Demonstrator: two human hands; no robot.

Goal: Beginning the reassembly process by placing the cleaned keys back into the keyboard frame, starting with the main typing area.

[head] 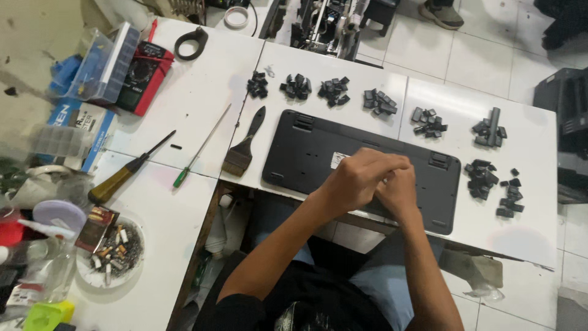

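A black keyboard (306,153) lies face down on the white desk (196,104). The landmark here is this keyboard. Both hands rest on top of it, near its middle. The left hand (355,178) is curled, and its fingers (386,164) bend over the right hand (399,191). The two hands touch each other. The fingers of both are bent tight, but what they pinch is hidden, so it cannot be told.

Beyond the keyboard, small piles of black keys (297,87) sit in a row. More keys (484,178) lie just right of it. A brush (244,147) lies just left of the keyboard. Farther left are a thin green screwdriver (199,150) and a thick one with a brown handle (125,173). An ashtray (113,251) sits well away on the left.
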